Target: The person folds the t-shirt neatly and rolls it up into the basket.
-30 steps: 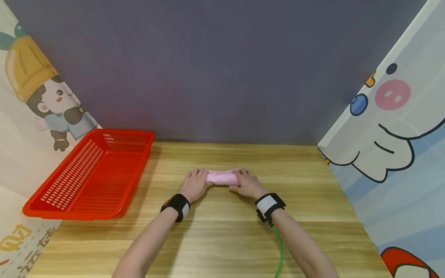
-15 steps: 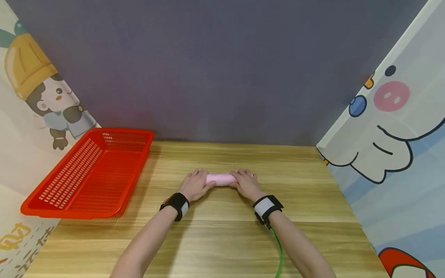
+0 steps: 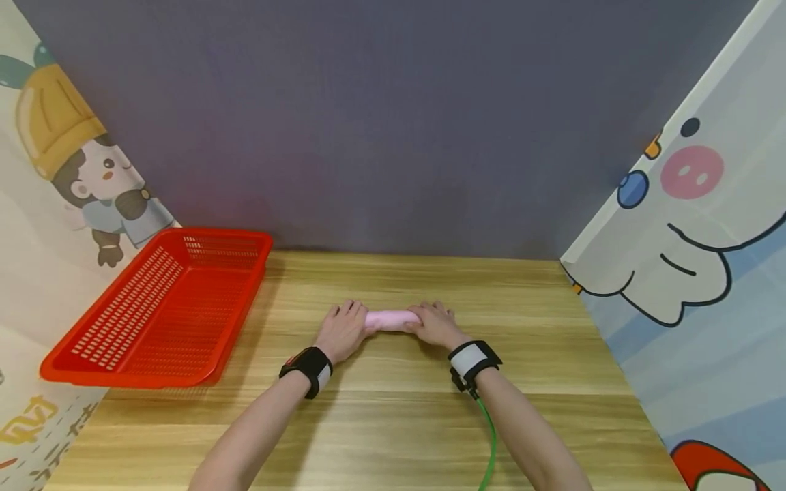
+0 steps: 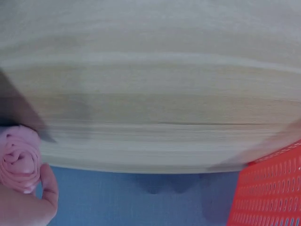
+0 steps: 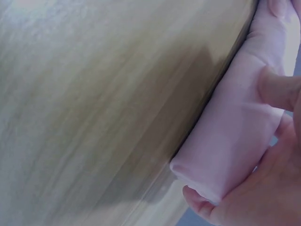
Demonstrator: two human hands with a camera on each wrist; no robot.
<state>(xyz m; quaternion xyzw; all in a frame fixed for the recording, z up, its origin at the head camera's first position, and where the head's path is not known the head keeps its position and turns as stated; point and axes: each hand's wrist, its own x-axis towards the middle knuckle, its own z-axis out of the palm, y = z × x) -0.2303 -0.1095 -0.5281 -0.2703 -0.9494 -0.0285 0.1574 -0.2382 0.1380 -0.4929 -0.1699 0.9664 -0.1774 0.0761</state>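
A pink cloth (image 3: pixel 387 320), rolled into a short tube, lies crosswise on the wooden table (image 3: pixel 381 436) in the head view. My left hand (image 3: pixel 342 332) holds its left end, and my right hand (image 3: pixel 436 326) grips the right part. In the left wrist view, the spiral end of the rolled cloth (image 4: pixel 19 162) shows beside a bent finger (image 4: pixel 49 186). The right wrist view has the thumb (image 5: pixel 280 89) pressing the roll's side, with other fingers curled at its near end. Most fingers of the left hand are out of the left wrist view.
At the left stands a red plastic basket (image 3: pixel 196 314) with slotted sides. A dark grey panel (image 3: pixel 393 136) rises behind the table, and printed cartoon walls flank both sides. From the right wristband (image 3: pixel 474 360) a green cable (image 3: pixel 493 443) trails toward the front edge.
The cloth, wider and looser a second ago, is now a tighter, narrower roll. Both hands stay at its two ends and have shifted only slightly.
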